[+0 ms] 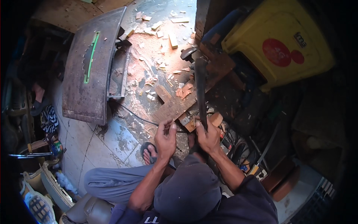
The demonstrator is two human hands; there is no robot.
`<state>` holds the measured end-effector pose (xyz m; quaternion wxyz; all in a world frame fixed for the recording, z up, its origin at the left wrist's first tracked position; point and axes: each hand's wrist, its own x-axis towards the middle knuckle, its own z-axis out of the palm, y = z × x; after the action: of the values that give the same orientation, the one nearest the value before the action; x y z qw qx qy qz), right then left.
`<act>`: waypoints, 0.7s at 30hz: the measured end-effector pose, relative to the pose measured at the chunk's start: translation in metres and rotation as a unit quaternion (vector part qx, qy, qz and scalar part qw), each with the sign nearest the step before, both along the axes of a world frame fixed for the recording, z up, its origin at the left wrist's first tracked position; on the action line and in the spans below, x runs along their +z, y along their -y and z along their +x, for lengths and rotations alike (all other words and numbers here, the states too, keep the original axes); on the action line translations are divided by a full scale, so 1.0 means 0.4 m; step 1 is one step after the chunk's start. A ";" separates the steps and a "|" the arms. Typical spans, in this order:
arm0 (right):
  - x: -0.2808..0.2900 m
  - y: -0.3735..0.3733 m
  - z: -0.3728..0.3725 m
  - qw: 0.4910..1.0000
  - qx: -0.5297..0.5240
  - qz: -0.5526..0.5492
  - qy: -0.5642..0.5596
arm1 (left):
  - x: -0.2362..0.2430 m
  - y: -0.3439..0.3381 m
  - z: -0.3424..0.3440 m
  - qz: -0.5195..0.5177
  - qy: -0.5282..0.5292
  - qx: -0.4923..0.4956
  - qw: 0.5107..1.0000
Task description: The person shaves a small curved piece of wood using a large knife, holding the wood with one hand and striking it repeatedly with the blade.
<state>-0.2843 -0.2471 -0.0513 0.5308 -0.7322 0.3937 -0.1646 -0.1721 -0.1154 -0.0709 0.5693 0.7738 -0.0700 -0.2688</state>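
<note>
My right hand (209,139) is closed round the near end of a long, dark, slightly curved bar (201,91), which points away from me. What the bar belongs to, I cannot tell. Beside it, my left hand (165,140) has loosely bent fingers with the thumb apart, and nothing shows in it. Its fingertips are close to the near end of a brown wooden plank (175,105), which runs diagonally under the bar. A small wooden block with a metal plate (186,122) lies between my hands. Beyond the plank a dark knob (188,54) sticks up beside the bar.
At left stands a rusty metal saw table (87,74) with a bright green slot. Sawdust and wood offcuts (173,41) litter the floor. A yellow plastic panel (279,41) leans at the far right. A cable (136,115) crosses the tiles. Brown blocks (281,183) lie at the near right.
</note>
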 end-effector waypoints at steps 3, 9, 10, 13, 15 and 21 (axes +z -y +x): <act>-0.035 0.021 -0.045 0.997 -0.060 0.042 0.003 | 0.043 0.051 0.005 0.044 0.061 -0.064 0.995; 0.014 0.116 -0.179 0.981 -0.191 -0.043 -0.004 | -0.017 0.172 -0.096 0.037 0.169 -0.336 0.926; 0.056 0.131 -0.173 0.977 -0.211 -0.009 -0.021 | -0.037 0.207 -0.127 0.051 0.207 -0.390 0.896; 0.059 0.162 -0.202 0.973 -0.227 -0.024 -0.025 | -0.093 0.284 -0.178 0.103 0.293 -0.516 0.798; 0.052 0.159 -0.212 0.975 -0.222 0.004 -0.024 | -0.153 0.287 -0.191 0.157 0.293 -0.569 0.752; 0.027 0.116 -0.205 0.989 -0.145 -0.021 -0.020 | 0.105 0.187 0.016 -0.163 -0.049 -0.272 0.947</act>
<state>-0.3661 -0.2934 -0.0405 0.4778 -0.6816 0.5025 -0.2337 -0.1658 -0.1903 -0.0288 0.5956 0.6077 -0.2931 -0.4358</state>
